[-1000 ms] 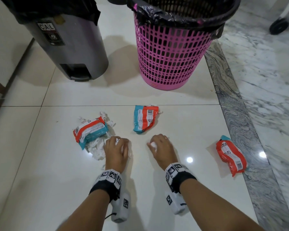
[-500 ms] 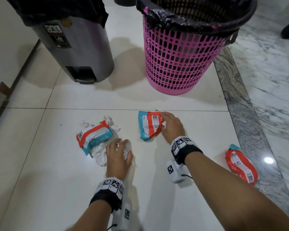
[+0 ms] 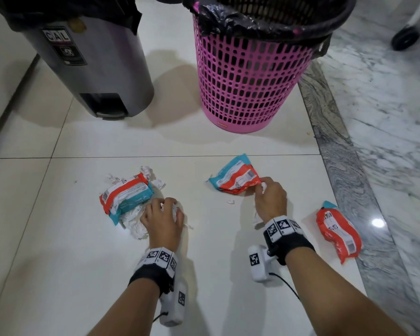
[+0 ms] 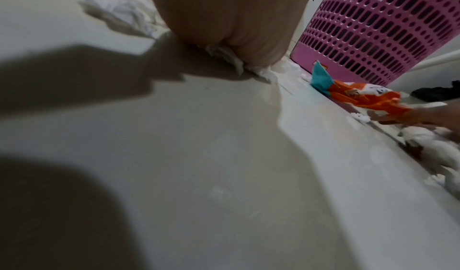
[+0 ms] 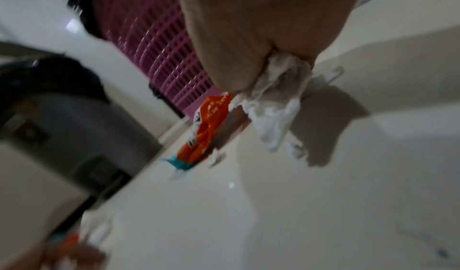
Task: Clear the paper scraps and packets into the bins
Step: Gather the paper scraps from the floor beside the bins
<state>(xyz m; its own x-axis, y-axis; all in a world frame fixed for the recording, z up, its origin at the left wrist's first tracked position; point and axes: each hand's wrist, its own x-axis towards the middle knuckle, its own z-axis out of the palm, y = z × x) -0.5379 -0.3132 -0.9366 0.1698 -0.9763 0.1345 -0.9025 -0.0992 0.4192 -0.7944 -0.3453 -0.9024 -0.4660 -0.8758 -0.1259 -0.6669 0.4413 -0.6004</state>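
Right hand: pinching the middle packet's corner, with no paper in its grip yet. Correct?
Not quite. The right hand does pinch the middle packet at its corner, but it already grips crumpled white paper too; the right wrist view shows it bulging from the fist.

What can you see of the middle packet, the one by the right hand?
The middle packet is a crinkled, glossy plastic wrapper, teal at its left end and orange-red on the right, with white printed panels and a barcode. It looks flattened and lies on the white floor tile in front of the pink basket. The right hand, already clutching white paper scraps, pinches its near right corner.
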